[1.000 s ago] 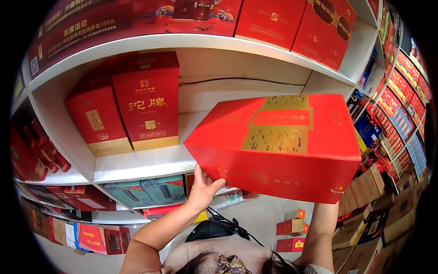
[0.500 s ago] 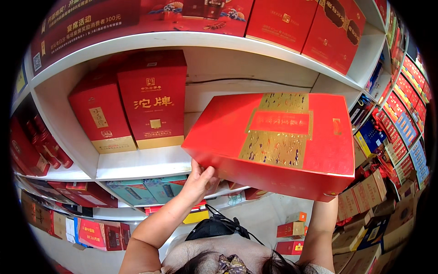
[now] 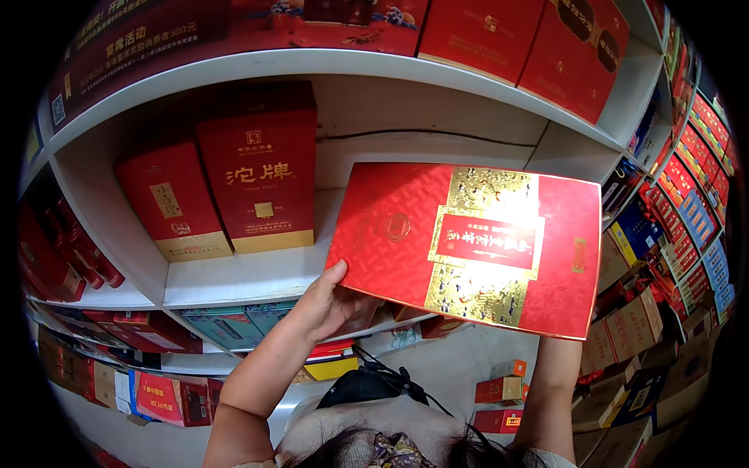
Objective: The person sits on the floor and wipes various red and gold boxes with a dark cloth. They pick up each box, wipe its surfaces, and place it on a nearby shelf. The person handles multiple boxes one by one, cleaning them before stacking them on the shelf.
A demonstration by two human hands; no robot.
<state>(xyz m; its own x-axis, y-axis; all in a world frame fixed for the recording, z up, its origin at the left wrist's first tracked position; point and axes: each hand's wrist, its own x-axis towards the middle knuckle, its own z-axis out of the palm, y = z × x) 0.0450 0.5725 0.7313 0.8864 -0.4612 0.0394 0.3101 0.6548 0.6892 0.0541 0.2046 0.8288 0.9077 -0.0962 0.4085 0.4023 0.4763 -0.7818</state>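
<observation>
A large flat red gift box (image 3: 390,234) with a shiny gold band and a framed label is held up before the shelf, its broad printed face tilted toward me. My left hand (image 3: 326,306) grips its lower left corner, thumb on the near edge and the fingers mostly hidden behind. Up to the box's lower right edge runs my right forearm (image 3: 558,370); the box covers that hand, so its fingers do not show. Two upright red boxes with gold bases, a smaller one (image 3: 173,199) and a taller one (image 3: 257,171), stand side by side on the white shelf (image 3: 234,279) to the left.
Red boxes (image 3: 573,62) fill the shelf above, beside a printed banner (image 3: 195,39). Teal boxes (image 3: 226,326) sit on the shelf below. Brown cartons (image 3: 624,331) are stacked at the right, and small boxes (image 3: 499,390) stand low near my right arm. A cable (image 3: 429,139) crosses the shelf's back panel.
The gift box has tipped so its broad face turns more toward me, and its near side wall no longer shows. My left hand stays at its left corner, with the thumb now over the edge.
</observation>
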